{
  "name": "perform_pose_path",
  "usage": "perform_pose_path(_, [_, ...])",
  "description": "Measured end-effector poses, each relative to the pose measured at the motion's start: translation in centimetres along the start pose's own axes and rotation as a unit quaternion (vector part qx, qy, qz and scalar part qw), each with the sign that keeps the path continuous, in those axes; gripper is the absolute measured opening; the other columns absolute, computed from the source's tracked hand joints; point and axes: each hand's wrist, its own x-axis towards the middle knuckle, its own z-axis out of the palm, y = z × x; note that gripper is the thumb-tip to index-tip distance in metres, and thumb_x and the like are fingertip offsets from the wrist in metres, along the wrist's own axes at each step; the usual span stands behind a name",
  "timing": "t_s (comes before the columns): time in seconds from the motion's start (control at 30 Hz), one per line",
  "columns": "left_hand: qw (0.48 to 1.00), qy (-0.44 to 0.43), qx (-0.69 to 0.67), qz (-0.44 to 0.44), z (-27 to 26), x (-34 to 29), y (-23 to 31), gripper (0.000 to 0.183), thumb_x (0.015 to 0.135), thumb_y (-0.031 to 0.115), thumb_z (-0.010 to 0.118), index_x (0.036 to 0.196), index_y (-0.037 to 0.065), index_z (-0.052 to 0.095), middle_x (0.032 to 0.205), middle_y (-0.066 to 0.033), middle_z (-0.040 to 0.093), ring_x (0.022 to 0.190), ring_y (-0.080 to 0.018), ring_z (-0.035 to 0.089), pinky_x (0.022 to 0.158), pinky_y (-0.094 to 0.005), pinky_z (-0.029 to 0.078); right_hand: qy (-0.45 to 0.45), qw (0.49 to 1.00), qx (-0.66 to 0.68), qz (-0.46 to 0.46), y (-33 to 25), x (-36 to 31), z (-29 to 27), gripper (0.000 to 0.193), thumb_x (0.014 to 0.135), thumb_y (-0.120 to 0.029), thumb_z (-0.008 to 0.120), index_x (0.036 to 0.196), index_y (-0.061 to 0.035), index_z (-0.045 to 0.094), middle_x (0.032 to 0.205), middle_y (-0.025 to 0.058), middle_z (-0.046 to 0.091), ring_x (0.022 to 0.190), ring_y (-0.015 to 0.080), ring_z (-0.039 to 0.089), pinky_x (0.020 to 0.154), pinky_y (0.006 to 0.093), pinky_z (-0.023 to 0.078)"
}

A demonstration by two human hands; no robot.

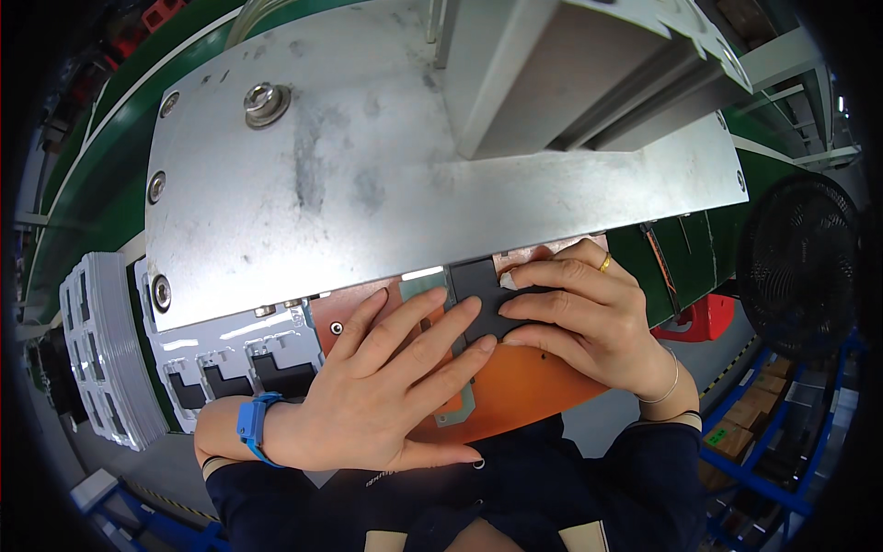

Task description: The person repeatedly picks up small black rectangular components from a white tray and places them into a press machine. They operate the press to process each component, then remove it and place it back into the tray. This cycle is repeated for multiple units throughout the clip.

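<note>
Both hands rest on an orange fixture plate (533, 382) just below a large grey metal plate (386, 175). My left hand (386, 377), with a blue wrist strap (255, 425), lies flat with its fingers spread, the fingertips touching a small dark grey rectangular part (478, 281). My right hand (589, 317), with a gold ring and a thin bracelet, presses its fingertips on the same dark part from the right. The part sits at the metal plate's lower edge, partly hidden by my fingers.
A grey plastic tray (230, 354) with dark slotted parts lies to the left, beside a stack of similar trays (101, 350). A green conveyor belt (120, 156) runs behind. A black fan (796, 267) stands right, above blue racks with cardboard boxes (736, 432).
</note>
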Motion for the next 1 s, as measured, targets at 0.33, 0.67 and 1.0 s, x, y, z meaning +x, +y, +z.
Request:
perform_pose_path(0.33, [0.999,-0.006,0.044,0.01,-0.07,0.27,-0.11,0.088,0.072,0.078,0.06,0.132,0.014,0.061,0.144,-0.0146,0.048,0.127,-0.0378,0.042,0.11,-0.055,0.028,0.015,1.0,0.011,0.005,-0.01,0.06,0.11,0.027,0.068,-0.012,0.081,0.09,-0.0034,0.069,0.107,0.0093,0.068,0.096,0.0256,0.061,0.081,0.0347,0.051])
perform_pose_path(0.67, [0.998,0.005,0.069,0.009,0.07,0.59,0.23,0.083,0.074,0.075,0.061,0.13,0.013,0.062,0.142,-0.0144,0.05,0.126,-0.0384,0.045,0.107,-0.0553,0.031,0.011,1.0,0.013,0.017,-0.16,0.05,-0.03,0.025,0.068,-0.011,0.081,0.087,-0.0041,0.066,0.107,0.0092,0.068,0.097,0.0262,0.061,0.082,0.0358,0.049])
perform_pose_path(1.0, [0.997,0.019,0.078,0.007,-0.11,0.58,0.61,0.08,0.074,0.068,0.067,0.131,0.012,0.06,0.142,-0.0142,0.049,0.126,-0.0394,0.045,0.105,-0.0552,0.034,0.019,1.0,0.005,0.015,-0.19,0.09,-0.08,0.024,0.069,-0.012,0.081,0.087,-0.0061,0.065,0.103,0.0077,0.067,0.093,0.0265,0.059,0.082,0.0368,0.046])
